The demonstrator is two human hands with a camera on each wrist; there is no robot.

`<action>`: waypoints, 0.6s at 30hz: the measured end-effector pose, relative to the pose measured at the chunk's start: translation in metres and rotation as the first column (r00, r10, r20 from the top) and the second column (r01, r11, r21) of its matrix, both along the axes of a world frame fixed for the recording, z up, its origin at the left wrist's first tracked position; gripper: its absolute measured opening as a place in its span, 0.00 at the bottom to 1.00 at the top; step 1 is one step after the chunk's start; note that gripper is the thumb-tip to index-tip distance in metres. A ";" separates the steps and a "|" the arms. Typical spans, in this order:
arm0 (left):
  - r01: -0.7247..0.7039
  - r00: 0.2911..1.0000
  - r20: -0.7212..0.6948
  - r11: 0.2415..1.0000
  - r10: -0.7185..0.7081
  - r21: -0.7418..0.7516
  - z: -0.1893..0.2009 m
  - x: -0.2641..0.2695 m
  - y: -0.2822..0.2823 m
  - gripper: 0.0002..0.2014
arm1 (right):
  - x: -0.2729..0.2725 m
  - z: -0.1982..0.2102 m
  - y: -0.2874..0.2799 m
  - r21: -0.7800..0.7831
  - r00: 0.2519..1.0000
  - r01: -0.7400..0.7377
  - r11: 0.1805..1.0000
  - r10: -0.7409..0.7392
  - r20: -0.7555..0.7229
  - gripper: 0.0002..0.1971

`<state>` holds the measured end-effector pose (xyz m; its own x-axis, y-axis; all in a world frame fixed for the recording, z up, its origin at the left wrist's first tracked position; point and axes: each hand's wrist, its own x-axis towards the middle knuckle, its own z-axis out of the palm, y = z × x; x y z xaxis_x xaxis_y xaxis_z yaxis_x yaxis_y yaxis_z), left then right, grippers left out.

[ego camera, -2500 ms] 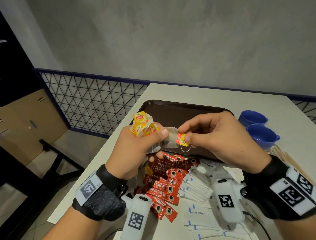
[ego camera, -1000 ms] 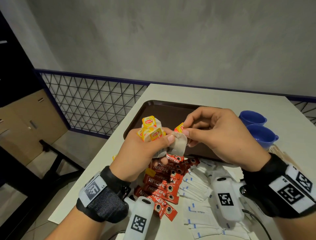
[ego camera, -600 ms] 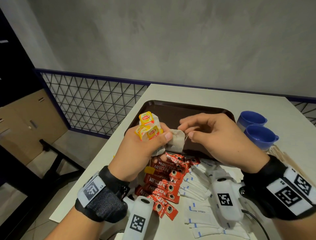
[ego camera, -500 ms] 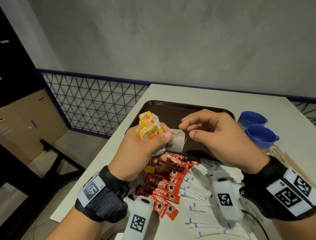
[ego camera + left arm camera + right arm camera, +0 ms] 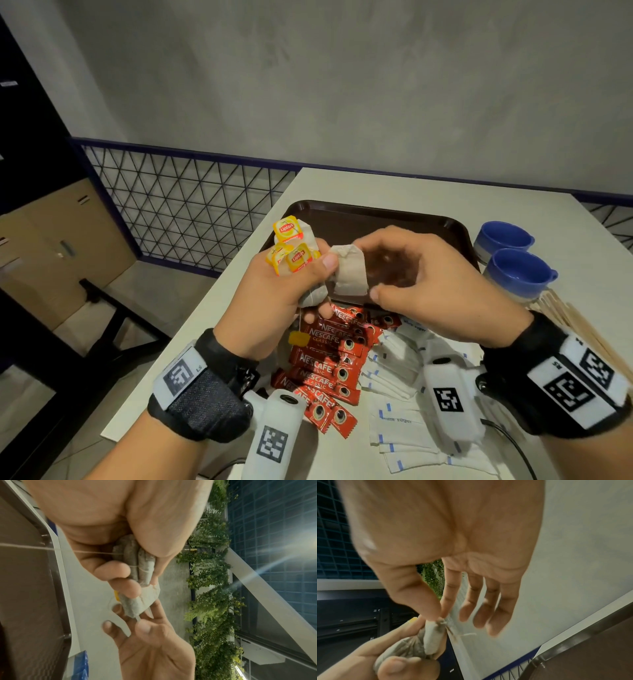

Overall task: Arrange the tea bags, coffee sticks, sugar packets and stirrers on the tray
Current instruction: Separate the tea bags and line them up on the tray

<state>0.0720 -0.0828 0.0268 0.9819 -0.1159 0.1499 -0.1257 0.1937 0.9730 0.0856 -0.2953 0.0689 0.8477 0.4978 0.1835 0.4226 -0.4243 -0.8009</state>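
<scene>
Left hand (image 5: 274, 294) gripped a bunch of tea bags (image 5: 294, 255) above the counter (image 5: 342, 185), just before the tray (image 5: 370, 219). Right hand (image 5: 421, 284) pinched the top corner of one bag (image 5: 349, 274) between thumb and forefinger, other fingers spread. Coffee sticks (image 5: 325, 363) lay below the hands, sugar packets (image 5: 397, 411) beside them, stirrers (image 5: 575, 329) and two cups (image 5: 513, 260) far right.

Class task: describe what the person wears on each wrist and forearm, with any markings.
Left hand and right hand are bare, no sleeves. Each wrist carries a black strap with white square-code tags and a white camera pod bearing another code. A thin black cable trails from the right.
</scene>
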 end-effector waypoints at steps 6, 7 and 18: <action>0.058 0.998 -0.032 0.996 -0.060 -0.072 0.005 0.000 0.000 0.09 | -0.001 -0.004 0.004 0.041 0.993 -0.095 0.995 0.098 -0.067 0.27; 0.063 0.997 -0.032 0.995 -0.066 -0.079 0.006 0.000 0.001 0.09 | -0.001 -0.005 0.004 0.039 0.996 -0.070 0.997 0.072 -0.048 0.24; 0.055 0.995 -0.077 0.988 -0.066 -0.141 0.008 0.000 0.005 0.04 | 0.004 -0.010 0.003 -0.052 0.996 0.078 0.996 -0.080 -0.046 0.14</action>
<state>0.0716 -0.0781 0.0351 0.9832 -0.1593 0.0888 -0.0313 0.3325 0.9426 0.0893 -0.2926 0.0590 0.8920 0.4363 0.1180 0.3475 -0.4949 -0.7965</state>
